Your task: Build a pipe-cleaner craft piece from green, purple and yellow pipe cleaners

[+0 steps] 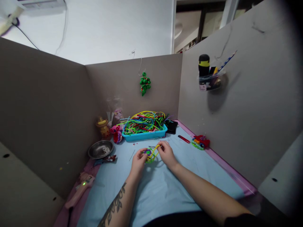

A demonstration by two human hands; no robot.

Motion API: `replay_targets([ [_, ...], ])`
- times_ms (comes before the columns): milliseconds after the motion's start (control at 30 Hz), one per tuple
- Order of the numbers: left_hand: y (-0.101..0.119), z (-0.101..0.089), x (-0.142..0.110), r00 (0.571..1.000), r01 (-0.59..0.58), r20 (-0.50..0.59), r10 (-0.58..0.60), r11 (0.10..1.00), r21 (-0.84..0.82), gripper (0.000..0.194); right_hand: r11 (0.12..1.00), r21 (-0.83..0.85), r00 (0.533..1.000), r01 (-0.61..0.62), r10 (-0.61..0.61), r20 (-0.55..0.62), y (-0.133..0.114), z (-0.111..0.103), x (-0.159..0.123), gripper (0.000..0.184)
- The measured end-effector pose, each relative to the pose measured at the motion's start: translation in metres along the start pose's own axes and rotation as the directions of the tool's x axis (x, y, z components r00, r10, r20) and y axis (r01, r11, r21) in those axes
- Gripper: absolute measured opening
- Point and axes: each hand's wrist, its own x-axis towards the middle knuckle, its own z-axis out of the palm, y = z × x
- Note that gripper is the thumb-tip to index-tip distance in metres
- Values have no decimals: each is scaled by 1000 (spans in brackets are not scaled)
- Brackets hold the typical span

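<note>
My left hand (139,160) pinches a small round piece of bent fuzzy strands (148,153), purple in the middle with green around it. A yellow strand (155,152) loops out of that piece toward my right hand (167,154), whose fingers are closed on it. Both hands are held over the light blue cloth (165,192), close together. A thin metallic tool (151,147) shows just behind the piece; part of it is hidden by the yellow strand and fingers. Beyond my hands stands a blue tray (144,136) heaped with colourful strands (145,121).
At left are a metal bowl (100,149), a small packet (109,159) and a pink glue gun (81,189) with a green light. A red pen-like item (184,139) and a colourful piece (200,142) lie right. Grey partitions (132,82) enclose the table.
</note>
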Motion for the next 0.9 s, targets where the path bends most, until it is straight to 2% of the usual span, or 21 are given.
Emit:
replay_targets([
  [233, -3, -2, 4, 999, -43, -29, 45, 997, 63, 39, 992, -118, 997, 35, -43, -71, 12, -7, 9, 9],
  [333, -5, -2, 5, 998, -51, -36, 53, 997, 54, 38, 975, -185, 982, 124, -147, -116, 11, -11, 11, 11],
  [400, -5, -2, 5, 997, -64, -32, 65, 997, 46, 38, 940, -215, 945, 267, -299, -132, 8, -15, 9, 13],
  [500, -5, -3, 4, 997, -75, -27, 76, 996, 49, 39, 825, -268, 844, 498, -532, -66, 1, -23, 5, 17],
  [533, -5, -3, 4, 997, -76, -30, 78, 996, 54, 39, 789, -290, 818, 542, -575, -36, 0, -26, 4, 19],
  [600, -5, -4, 5, 995, -86, -43, 89, 994, 63, 38, 753, -344, 796, 560, -605, -29, 0, -31, 5, 22],
  [667, -6, -5, 6, 993, -99, -59, 103, 992, 74, 36, 763, -393, 811, 513, -581, -70, 3, -34, 11, 23],
  [733, -7, -6, 7, 993, -93, -64, 98, 992, 80, 36, 796, -403, 855, 451, -515, -61, 7, -37, 18, 23],
  [833, -7, -7, 8, 999, -25, -44, 27, 998, 60, 40, 827, -402, 917, 393, -385, 106, 11, -36, 25, 24],
  [900, -7, -8, 7, 999, 21, -29, -20, 999, 41, 44, 827, -434, 934, 356, -326, 147, 9, -33, 24, 30],
])
